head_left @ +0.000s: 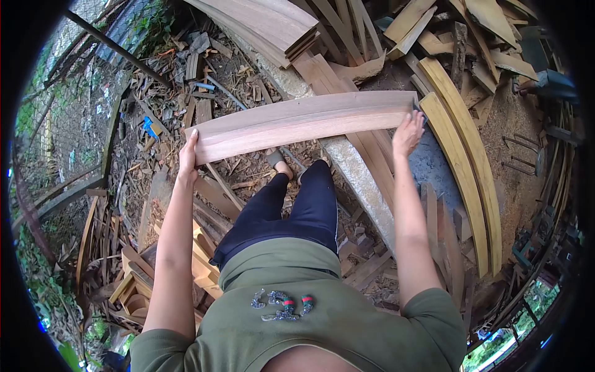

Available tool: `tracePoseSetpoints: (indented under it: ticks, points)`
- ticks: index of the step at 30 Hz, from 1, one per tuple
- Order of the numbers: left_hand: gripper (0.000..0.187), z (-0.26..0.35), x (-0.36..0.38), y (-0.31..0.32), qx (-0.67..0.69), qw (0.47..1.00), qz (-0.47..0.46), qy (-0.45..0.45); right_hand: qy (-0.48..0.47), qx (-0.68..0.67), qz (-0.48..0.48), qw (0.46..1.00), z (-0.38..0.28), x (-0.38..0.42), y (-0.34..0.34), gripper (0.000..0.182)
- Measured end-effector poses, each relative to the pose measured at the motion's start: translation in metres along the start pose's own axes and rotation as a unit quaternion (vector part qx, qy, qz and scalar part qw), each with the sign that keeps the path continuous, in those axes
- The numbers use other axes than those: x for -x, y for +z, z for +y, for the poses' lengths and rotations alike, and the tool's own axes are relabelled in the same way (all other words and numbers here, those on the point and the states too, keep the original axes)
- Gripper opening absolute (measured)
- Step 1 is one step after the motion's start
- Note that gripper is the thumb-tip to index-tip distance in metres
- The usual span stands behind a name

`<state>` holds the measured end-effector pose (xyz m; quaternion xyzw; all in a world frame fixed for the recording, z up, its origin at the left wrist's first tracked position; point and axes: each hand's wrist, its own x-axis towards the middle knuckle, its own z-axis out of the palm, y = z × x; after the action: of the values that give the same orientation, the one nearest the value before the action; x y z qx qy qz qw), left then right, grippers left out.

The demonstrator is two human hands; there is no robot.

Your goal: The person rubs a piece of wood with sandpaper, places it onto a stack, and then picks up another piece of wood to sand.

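Note:
A wide, slightly curved wooden board (297, 122) is held out level in front of my body, one end in each hand. My left hand (188, 155) grips its left end, with the thumb on the top face and the other fingers hidden beneath. At the right end, my right hand (408, 133) is closed around the lower corner, fingertips near the end edge. Beneath the board's right half run longer brown planks (372, 162), lying across a concrete ledge (362, 180).
Stacked curved boards (266, 25) lie at the top. Two yellowish curved beams (455, 155) stand out at right. Wood scraps (477, 37) fill the upper right. Offcuts (139, 285) lie lower left, near a wire fence (68, 124). A blue object (149, 128) sits among the debris.

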<state>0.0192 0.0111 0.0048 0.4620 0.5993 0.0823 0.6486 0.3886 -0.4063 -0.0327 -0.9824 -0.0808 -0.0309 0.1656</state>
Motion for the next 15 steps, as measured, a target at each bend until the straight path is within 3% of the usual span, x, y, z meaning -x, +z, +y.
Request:
tracePoseSetpoints:
  ticks: [1,3,5,9,11,12,15]
  points:
    - [0.059,-0.002,-0.003,0.0,0.002,1.0,0.0,-0.001,0.002,0.012,0.013,1.0,-0.012,0.009,0.003,0.046]
    - [0.058,-0.006,-0.006,-0.002,0.001,1.0,0.012,-0.007,-0.126,0.005,-0.005,0.992,-0.022,0.044,0.014,0.047]
    - [0.058,-0.004,-0.007,-0.004,-0.006,1.0,0.011,-0.005,-0.19,0.011,-0.056,0.98,-0.025,0.05,-0.003,0.047]
    - [0.059,-0.006,-0.008,-0.005,0.003,1.0,0.002,-0.006,-0.115,0.078,-0.002,0.99,0.013,-0.012,0.01,0.045]
    - [0.06,-0.007,-0.005,-0.004,-0.004,1.0,0.003,-0.005,0.009,0.058,-0.011,0.998,0.009,-0.027,0.002,0.045]
    - [0.059,-0.007,-0.005,-0.003,0.005,1.0,-0.005,-0.006,-0.012,0.048,0.02,0.999,-0.001,-0.018,0.003,0.045]
    - [0.056,-0.005,-0.003,0.002,0.022,1.0,-0.002,-0.002,-0.193,0.03,-0.003,0.981,-0.026,0.035,0.009,0.047]
